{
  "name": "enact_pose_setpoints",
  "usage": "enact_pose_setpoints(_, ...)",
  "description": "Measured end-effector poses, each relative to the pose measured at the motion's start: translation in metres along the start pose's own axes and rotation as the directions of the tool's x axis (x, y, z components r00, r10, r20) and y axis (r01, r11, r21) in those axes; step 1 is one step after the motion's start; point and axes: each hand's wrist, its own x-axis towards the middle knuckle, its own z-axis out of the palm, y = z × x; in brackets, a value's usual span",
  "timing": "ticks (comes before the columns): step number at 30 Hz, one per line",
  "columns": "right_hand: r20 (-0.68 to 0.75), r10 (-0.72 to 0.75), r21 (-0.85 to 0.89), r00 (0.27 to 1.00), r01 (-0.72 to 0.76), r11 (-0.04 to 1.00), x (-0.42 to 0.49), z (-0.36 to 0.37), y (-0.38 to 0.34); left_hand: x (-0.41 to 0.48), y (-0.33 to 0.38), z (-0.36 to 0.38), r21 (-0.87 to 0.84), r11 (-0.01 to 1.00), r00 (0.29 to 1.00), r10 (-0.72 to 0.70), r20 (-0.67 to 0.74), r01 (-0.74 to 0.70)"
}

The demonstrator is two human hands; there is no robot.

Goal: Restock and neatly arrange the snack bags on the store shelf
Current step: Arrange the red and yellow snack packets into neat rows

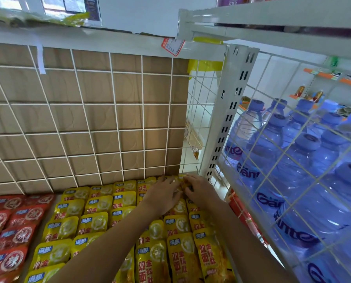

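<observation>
Two bare forearms reach up from the bottom edge across rows of yellow snack bags [93, 223]. The bags lie flat and overlapping on the shelf [39, 237], their long axes running front to back. To their left, across a narrow bare strip, lie rows of red snack bags [13, 237].

Farther in, the hands meet at the back right corner of the yellow block. The left hand [162, 194] lies with fairly straight, spread fingers on the last row. The right hand [202, 192], touching it, curls its fingers over the edge of the back-corner bag [180, 180]. That bag sits directly under the fingertips of both hands, slightly ahead of the knuckles, and hard against the rear of the shelf. Blur hides how squarely it lies.

The right hand is on the corner side, next to the upright post [229, 111], so it seems better placed to seat the bag while the left presses it level with its neighbours.

Behind the hands a wire grid [116, 104] backed by cardboard [93, 86] closes off the shelf. Beyond the post, to the right, stand blue water bottles [272, 144].
</observation>
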Motion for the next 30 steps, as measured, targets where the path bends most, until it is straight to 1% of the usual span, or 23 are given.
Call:
enact_pose_setpoints(4, -0.057, -0.032, -0.020, 0.998, 0.031, 0.999, 0.001, 0.000, 0.000, -0.003, -0.001, -0.007, -0.058, 0.998, 1.000, -0.026, 0.018, 0.027)
enact_pose_setpoints(6, -0.084, -0.055, -0.029, 0.995, 0.053, 0.998, 0.001, -0.002, -0.002, -0.008, -0.006, -0.013, -0.104, 0.990, 0.996, -0.092, 0.000, 0.092)
enact_pose_setpoints(7, -0.074, -0.067, -0.041, 0.995, 0.064, 0.997, 0.000, -0.002, -0.003, -0.011, -0.009, -0.015, -0.121, 0.984, 0.991, -0.134, 0.005, 0.134)
enact_pose_setpoints(8, -0.055, -0.079, -0.060, 0.995, 0.075, 0.995, 0.000, -0.002, -0.005, -0.015, -0.013, -0.017, -0.120, 0.977, 0.984, -0.176, 0.021, 0.177)
enact_pose_setpoints(10, -0.016, -0.106, -0.099, 0.994, 0.104, 0.990, 0.001, -0.001, -0.007, -0.022, -0.018, -0.020, -0.053, 0.967, 0.966, -0.246, 0.079, 0.251)
enact_pose_setpoints(12, 0.009, -0.130, -0.119, 0.992, 0.130, 0.984, 0.002, 0.001, -0.009, -0.028, -0.022, -0.021, -0.001, 0.962, 0.954, -0.271, 0.128, 0.273)
enact_pose_setpoints(16, 0.028, -0.138, -0.130, 0.990, 0.141, 0.981, 0.004, 0.002, -0.009, -0.031, -0.024, -0.021, -0.025, 0.970, 0.961, -0.236, 0.147, 0.242)
enact_pose_setpoints(20, 0.040, -0.126, -0.125, 0.991, 0.130, 0.984, 0.004, 0.004, -0.009, -0.031, -0.024, -0.017, -0.042, 0.970, 0.963, -0.232, 0.135, 0.239)
enact_pose_setpoints(23, 0.050, -0.130, -0.102, 0.990, 0.134, 0.986, 0.004, 0.005, -0.009, -0.032, -0.022, -0.016, -0.063, 0.969, 0.967, -0.233, 0.100, 0.239)
enact_pose_setpoints(25, 0.059, -0.125, -0.099, 0.990, 0.131, 0.987, 0.006, 0.006, -0.008, -0.032, -0.020, -0.016, -0.063, 0.979, 0.979, -0.189, 0.080, 0.194)
enact_pose_setpoints(28, 0.069, -0.117, -0.098, 0.991, 0.123, 0.987, 0.008, 0.006, -0.009, -0.029, -0.016, -0.013, -0.031, 0.994, 0.990, -0.101, 0.103, 0.105)
enact_pose_setpoints(30, 0.065, -0.120, -0.105, 0.991, 0.127, 0.986, 0.008, 0.006, -0.009, -0.027, -0.015, -0.010, -0.028, 0.994, 0.986, -0.102, 0.130, 0.106)
